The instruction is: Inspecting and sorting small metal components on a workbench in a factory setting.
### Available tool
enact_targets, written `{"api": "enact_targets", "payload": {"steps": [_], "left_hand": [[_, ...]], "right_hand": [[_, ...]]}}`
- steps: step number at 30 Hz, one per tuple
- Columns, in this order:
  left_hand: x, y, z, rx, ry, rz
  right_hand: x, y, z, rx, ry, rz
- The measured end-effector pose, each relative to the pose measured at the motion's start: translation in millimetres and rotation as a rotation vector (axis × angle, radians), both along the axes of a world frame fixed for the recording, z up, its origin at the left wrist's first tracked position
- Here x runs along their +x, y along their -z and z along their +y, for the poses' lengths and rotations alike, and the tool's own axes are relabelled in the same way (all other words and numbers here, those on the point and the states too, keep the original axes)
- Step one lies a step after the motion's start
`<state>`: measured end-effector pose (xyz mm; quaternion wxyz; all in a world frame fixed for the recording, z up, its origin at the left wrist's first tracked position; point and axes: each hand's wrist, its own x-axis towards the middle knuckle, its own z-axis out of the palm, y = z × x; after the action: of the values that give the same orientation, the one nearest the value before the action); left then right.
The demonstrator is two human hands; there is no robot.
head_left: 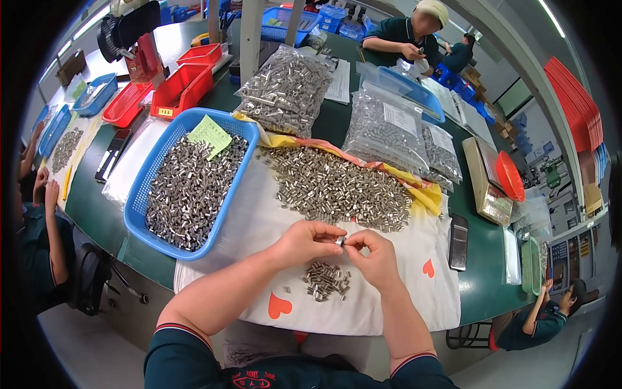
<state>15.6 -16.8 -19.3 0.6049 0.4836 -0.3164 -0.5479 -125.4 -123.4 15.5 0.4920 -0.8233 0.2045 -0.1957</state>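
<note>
My left hand [310,242] and my right hand [372,254] meet over a white cloth with red hearts [249,303]. Between their fingertips they pinch a small shiny metal sleeve [340,240]; both hands are closed on it. Just below lies a small pile of metal sleeves [326,281]. Beyond my hands a large heap of similar metal sleeves [343,188] spreads over the cloth, against its rolled yellow and red edge. Left of the hands stands a blue basket [133,214] full of small metal pieces, with a yellow-green paper slip [210,137] on top.
Clear bags of metal parts [285,91] [387,126] stand behind the heap. Red bins [183,89] are at the back left. On the right lie a black phone-like case [458,242] and a scale [484,181] with a red bowl [510,176]. Other people [414,39] sit around the green table.
</note>
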Motion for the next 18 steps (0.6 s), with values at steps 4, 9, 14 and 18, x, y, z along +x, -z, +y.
{"api": "enact_targets", "payload": {"steps": [4,9,14,18], "left_hand": [[-5,1,2,0.074,-0.037,-0.222],[-4,2,2,0.049,-0.002,-0.037],[-3,-2,2,0.013,0.088,-0.080],[-7,-9,5,0.021,0.121,-0.107]], "right_hand": [[-1,6,8,-0.545,0.016,-0.050],[-7,-2,0,-0.202,-0.017,-0.014],[-7,-7,-6,-0.068,-0.071,0.133],[-15,-4,-30,0.248,-0.178,0.146]]}}
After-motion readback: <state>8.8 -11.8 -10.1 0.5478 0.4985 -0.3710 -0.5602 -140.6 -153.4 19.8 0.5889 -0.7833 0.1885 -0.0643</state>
